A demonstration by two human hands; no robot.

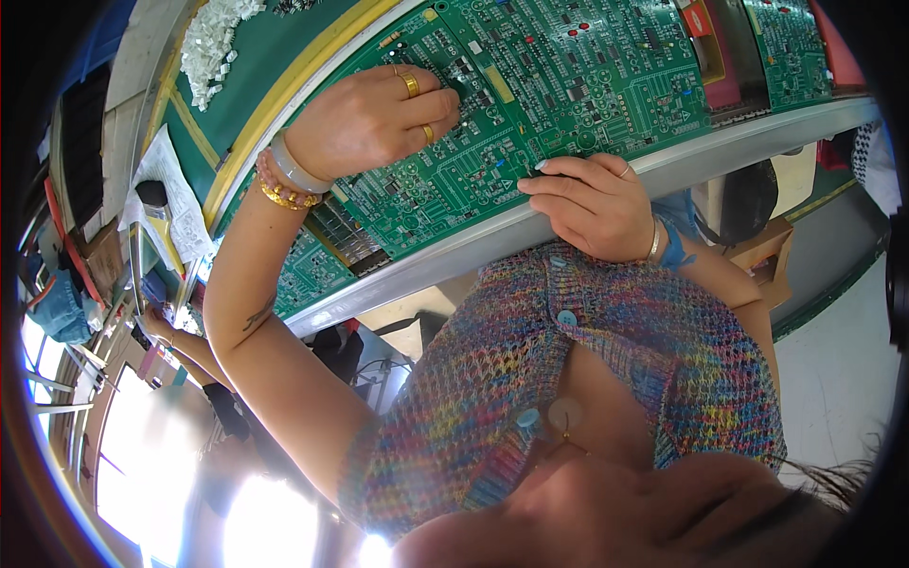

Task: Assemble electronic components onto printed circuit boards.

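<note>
Both hands, left hand (374, 118) and right hand (592, 204), press curled, empty fingers on flat green circuit board (530, 104).

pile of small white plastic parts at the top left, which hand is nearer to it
Left. The left hand rests on the green circuit board, just right of the pile of small white plastic parts; the right hand grips the board's near edge, farther right.

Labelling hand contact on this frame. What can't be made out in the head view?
- Left hand fingertips: curled onto the circuit board, so any part held is hidden.
- Right hand: fingertips at the board's edge; grip unclear.
- Board components: too small to tell apart.
- White parts pile: cut by the top edge.
</note>
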